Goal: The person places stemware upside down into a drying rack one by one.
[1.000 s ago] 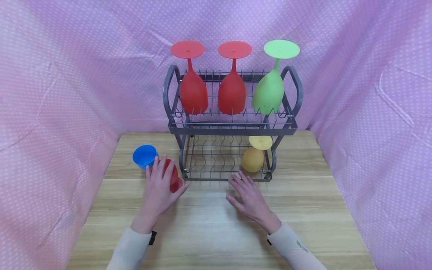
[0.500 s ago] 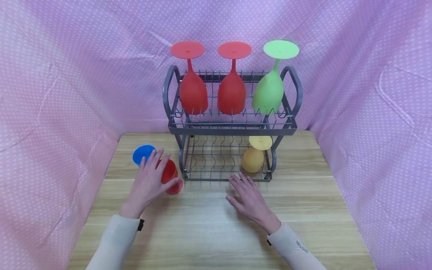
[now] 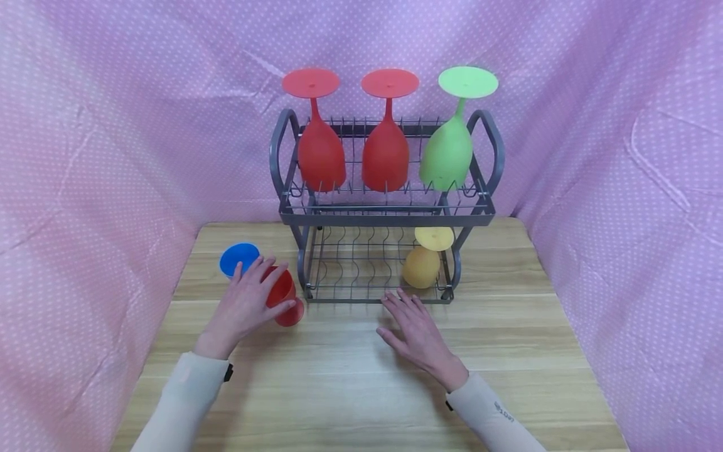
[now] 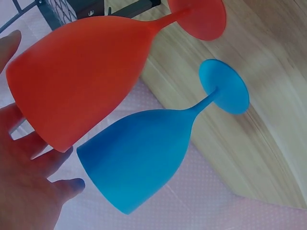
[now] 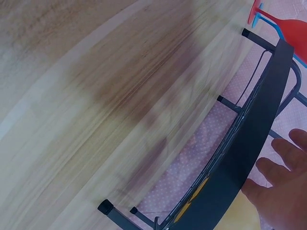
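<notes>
A red plastic goblet stands upright on the table left of the rack, with a blue goblet upright close behind it. Over the red one's rim hovers my left hand, fingers spread and partly covering both goblets in the head view. The left wrist view shows the whole red goblet and blue goblet, the fingertips by their rims. My right hand lies with fingers extended at the front edge of the dark two-tier dish rack. Nothing is gripped by it.
Upside down on the upper tier are two red goblets and a green goblet. A yellow goblet is inverted at the lower tier's right end. Pink dotted cloth surrounds the wooden table.
My left hand has drawn back to the left, uncovering more of the red goblet, which stays standing. The right hand keeps its place by the rack; the head view shifts slightly.
</notes>
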A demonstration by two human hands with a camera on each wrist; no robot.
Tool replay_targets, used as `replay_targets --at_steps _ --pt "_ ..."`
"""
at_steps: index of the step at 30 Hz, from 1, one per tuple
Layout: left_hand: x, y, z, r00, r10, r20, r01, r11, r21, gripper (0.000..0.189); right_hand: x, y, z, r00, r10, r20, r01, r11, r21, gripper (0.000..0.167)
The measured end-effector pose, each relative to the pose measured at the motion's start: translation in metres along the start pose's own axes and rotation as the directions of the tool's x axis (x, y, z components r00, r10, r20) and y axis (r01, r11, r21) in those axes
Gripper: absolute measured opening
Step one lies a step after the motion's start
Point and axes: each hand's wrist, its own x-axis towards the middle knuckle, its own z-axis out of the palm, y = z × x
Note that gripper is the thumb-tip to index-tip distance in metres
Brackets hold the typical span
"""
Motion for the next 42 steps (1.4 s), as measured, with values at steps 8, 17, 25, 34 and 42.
replay_targets --at_steps 8,17,25,34,42 --pt "0.0 -0.001 0.001 1.0 0.006 -0.002 -0.006 1.0 0.023 0.086 0.001 0.0 0.0 1.0 0.004 0.006 -0.004 1.0 0.01 0.07" --pt "-0.004 0.006 -0.003 0.999 0.034 -0.04 -0.033 0.999 0.021 0.082 0.002 0.0 0.0 0.999 -0.006 -0.036 0.007 1.0 0.029 0.075" --pt "-0.011 0.015 -0.008 0.997 0.014 -0.07 -0.016 1.0 -0.024 0.083 0.001 -0.002 -0.002 0.999 0.007 -0.038 -0.006 0.999 0.036 0.079" --pt "-0.023 0.028 -0.016 0.995 -0.067 -0.078 0.052 0.983 -0.173 0.079 0.0 -0.004 -0.006 0.994 -0.01 -0.105 0.015 0.999 0.042 0.072" --pt "-0.029 0.041 -0.021 0.993 -0.096 -0.075 0.069 0.949 -0.307 0.077 -0.001 -0.005 -0.012 0.988 -0.007 -0.156 0.015 0.999 0.052 0.073"
